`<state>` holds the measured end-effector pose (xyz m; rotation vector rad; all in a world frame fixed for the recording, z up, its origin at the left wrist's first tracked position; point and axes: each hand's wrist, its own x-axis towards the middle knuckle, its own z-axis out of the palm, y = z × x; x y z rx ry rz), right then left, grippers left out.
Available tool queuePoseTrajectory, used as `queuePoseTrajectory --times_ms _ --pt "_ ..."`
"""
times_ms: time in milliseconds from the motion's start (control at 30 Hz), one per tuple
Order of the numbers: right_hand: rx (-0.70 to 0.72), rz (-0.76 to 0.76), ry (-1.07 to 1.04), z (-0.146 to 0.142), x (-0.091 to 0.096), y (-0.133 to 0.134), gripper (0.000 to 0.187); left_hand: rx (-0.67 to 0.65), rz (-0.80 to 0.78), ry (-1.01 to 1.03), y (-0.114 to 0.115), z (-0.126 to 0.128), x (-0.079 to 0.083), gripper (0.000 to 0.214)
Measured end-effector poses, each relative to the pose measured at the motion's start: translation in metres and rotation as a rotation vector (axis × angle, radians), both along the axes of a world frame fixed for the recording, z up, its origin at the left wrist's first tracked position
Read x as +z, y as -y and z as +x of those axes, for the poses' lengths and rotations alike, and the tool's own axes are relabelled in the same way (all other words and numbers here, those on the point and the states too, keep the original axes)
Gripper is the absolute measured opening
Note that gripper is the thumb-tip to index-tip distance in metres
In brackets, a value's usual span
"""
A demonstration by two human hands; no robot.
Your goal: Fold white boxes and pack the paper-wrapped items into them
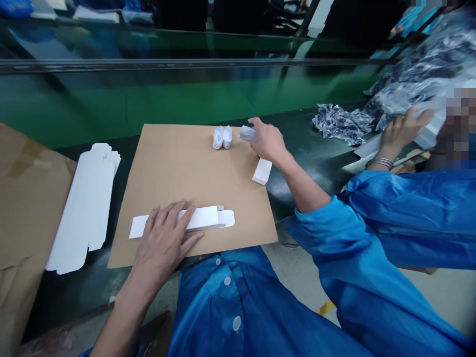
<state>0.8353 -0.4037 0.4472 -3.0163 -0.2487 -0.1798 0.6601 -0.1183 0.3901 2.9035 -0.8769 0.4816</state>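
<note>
A long, narrow white carton (203, 218) lies on a flat brown cardboard sheet (178, 168), with an end flap open at its right end. My left hand (165, 230) is closed over the carton, thumb along the near side and fingers across the top. Near the sheet's far right corner, my right hand (267, 141) grips a small white wrapped bundle (247, 133). The fingertips are partly hidden. Just left of it sit similar white wrapped bundles (222, 137), side by side. A small white block-shaped piece (262, 171) lies under my right wrist at the sheet's edge.
Flattened white cartons (84, 208) are stacked to the left, beside a large brown cardboard box (29, 198). A green ledge (167, 99) runs along the back. Clear plastic bags (342, 123) lie at right, near a co-worker's hand (403, 131) and blue sleeve.
</note>
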Motion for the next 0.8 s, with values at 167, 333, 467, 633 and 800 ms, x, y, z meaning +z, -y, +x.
queuePoseTrajectory --times_ms 167,333,467,633,800 --pt "0.381 -0.085 -0.062 -0.099 -0.017 -0.019 0.038 -0.202 0.040 -0.096 0.017 0.002 0.009 0.046" --pt "0.430 0.118 -0.089 -0.129 -0.017 -0.007 0.046 -0.307 0.070 -0.235 0.019 0.004 0.006 0.056" --pt "0.269 0.195 -0.147 -0.125 -0.023 -0.011 0.051 -0.343 0.029 -0.240 0.018 0.003 0.007 0.064" --pt "0.206 0.233 -0.113 -0.131 -0.041 -0.026 0.043 -0.350 -0.039 -0.191 0.021 0.002 0.009 0.042" --pt "0.289 0.255 -0.145 -0.136 -0.035 -0.005 0.042 -0.325 -0.083 -0.182 0.021 0.004 0.009 0.041"
